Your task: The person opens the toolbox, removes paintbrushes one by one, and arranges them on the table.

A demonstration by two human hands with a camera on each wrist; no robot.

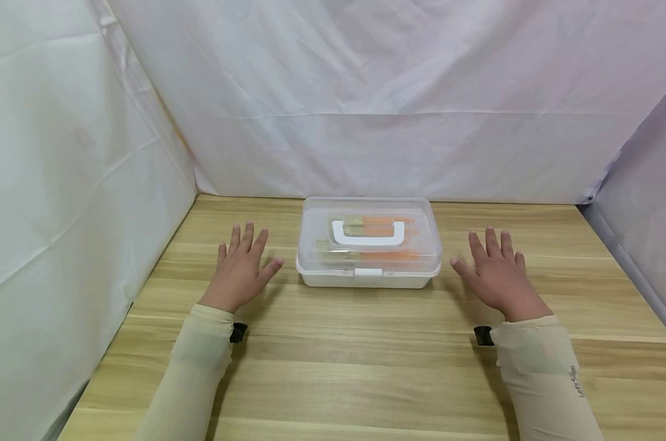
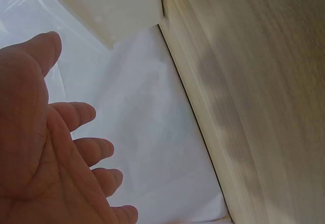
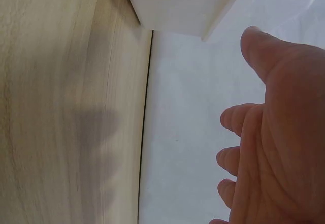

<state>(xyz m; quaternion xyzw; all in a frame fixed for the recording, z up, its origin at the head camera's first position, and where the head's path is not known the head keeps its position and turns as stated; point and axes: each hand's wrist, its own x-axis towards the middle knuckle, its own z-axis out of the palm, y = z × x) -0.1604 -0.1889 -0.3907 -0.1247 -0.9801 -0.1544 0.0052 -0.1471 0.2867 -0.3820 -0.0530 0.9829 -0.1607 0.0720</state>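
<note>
Clear plastic box (image 1: 368,245), centre of frame, on the wooden table (image 1: 366,367); lid shut, white handle (image 1: 368,233) flat, orange items inside. Left hand (image 1: 240,269) and right hand (image 1: 498,275) flank it, fingers spread, holding nothing. Step: approach; next likely needs the front latch (image 1: 368,272) released. Right sleeve (image 1: 548,380) lettering reads roughly "Let's Slim".

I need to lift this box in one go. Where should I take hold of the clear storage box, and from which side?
Probably the white handle on the lid of the clear storage box, taken from above: it lies flat at the lid's middle. The front latch looks closed. Both the left hand and right hand are open beside it.
</note>
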